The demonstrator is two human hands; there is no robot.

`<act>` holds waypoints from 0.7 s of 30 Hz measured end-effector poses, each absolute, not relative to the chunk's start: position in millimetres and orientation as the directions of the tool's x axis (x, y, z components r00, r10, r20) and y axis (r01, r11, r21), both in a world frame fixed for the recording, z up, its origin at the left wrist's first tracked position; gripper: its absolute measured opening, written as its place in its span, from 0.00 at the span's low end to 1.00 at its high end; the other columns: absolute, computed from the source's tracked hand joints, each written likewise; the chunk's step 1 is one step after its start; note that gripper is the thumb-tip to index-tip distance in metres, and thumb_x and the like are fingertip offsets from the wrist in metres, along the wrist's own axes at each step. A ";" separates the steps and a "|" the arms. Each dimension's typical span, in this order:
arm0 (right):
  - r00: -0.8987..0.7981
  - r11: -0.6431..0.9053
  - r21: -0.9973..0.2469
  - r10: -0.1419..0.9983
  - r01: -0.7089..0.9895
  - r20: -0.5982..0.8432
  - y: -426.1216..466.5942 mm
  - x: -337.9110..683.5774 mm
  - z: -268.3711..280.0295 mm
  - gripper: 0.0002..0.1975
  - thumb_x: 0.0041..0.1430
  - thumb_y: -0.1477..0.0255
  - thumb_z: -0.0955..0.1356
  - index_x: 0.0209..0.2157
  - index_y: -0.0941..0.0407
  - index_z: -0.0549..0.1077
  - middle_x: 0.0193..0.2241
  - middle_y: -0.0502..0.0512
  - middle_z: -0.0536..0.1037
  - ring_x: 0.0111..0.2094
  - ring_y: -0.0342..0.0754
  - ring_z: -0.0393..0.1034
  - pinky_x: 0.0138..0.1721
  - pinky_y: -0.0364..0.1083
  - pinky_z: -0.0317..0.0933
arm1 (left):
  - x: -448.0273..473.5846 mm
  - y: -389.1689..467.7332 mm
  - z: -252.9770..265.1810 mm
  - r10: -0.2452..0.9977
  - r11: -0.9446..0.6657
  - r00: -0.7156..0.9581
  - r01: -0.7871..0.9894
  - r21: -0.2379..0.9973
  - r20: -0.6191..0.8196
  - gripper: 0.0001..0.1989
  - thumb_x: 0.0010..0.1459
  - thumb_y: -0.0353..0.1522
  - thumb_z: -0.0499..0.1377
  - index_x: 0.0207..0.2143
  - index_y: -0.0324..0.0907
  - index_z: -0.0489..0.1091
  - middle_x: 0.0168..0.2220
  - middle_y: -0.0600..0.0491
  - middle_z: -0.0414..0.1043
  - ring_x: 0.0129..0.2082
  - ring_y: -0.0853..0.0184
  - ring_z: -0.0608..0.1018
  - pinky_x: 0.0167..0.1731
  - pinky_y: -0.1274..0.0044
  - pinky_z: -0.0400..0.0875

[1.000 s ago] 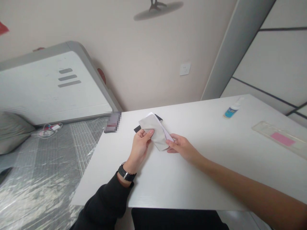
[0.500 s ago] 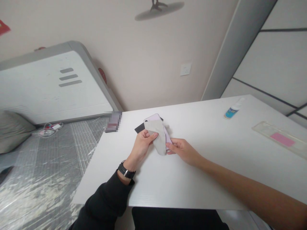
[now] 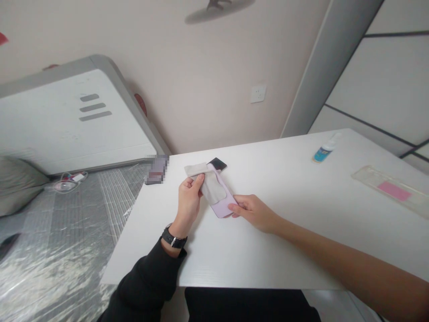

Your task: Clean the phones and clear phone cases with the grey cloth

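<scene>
My right hand (image 3: 250, 210) grips the lower right end of a lilac phone case (image 3: 224, 209), thumb on top and fingers beneath. A light grey cloth (image 3: 212, 187) is draped across the case's upper part, hiding much of it. Pinched between the thumb and fingers of my left hand (image 3: 191, 192) is that cloth, near the case's upper left edge. Just behind the case a black phone (image 3: 217, 164) lies on the white table (image 3: 268, 259), partly covered from view.
A spray bottle with a blue label (image 3: 323, 153) lies toward the back right. Nearer the right edge is a clear plastic tray (image 3: 363, 174) with a pink piece (image 3: 394, 191) in it. A blurred-out dark object (image 3: 157, 170) rests at the table's left corner.
My left hand has shifted left and up with the cloth, uncovering the case's lower part. The case's top has lowered or tilted, and the black phone shows more to the right.
</scene>
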State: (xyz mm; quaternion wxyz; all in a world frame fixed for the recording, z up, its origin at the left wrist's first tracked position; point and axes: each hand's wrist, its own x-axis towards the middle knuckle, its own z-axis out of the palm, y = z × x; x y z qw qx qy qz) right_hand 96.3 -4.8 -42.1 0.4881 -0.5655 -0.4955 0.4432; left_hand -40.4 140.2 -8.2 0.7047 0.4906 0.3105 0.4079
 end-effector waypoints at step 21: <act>0.097 -0.092 -0.992 0.990 -0.084 -0.100 -3.6 94.8 -41.0 0.31 0.57 0.45 0.70 0.44 0.59 0.81 0.42 0.63 0.84 0.45 0.57 0.80 0.46 0.54 0.75 | -41.2 135.8 -1.9 0.853 0.224 0.518 -0.240 0.944 -0.071 0.21 0.40 0.40 0.76 0.35 0.37 0.79 0.33 0.50 0.83 0.28 0.69 0.79 0.30 0.79 0.72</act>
